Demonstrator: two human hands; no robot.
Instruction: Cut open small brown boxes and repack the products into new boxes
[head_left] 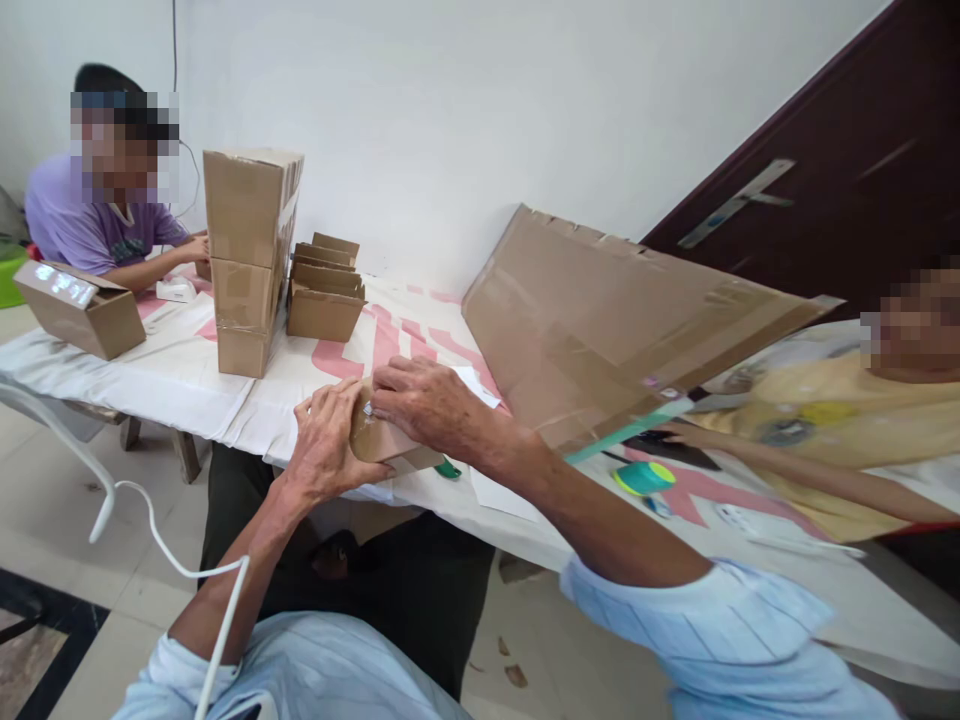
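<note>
A small brown cardboard box (367,440) is in front of me at the near table edge, with a small pale mark on its top. My left hand (324,440) grips its left side, the thumb along the near lower edge. Bent fingers of my right hand (416,400) press together on the box's upper right part; their tips are partly hidden. A green object (448,468) shows just right of the box, beside white paper (476,385).
Tall stacked cartons (244,260) and open boxes (326,295) stand beyond my left hand. A large cardboard sheet (600,320) leans at right. A tape roll (645,477) lies there. Co-workers sit left and right. A white cable (154,520) crosses my left forearm.
</note>
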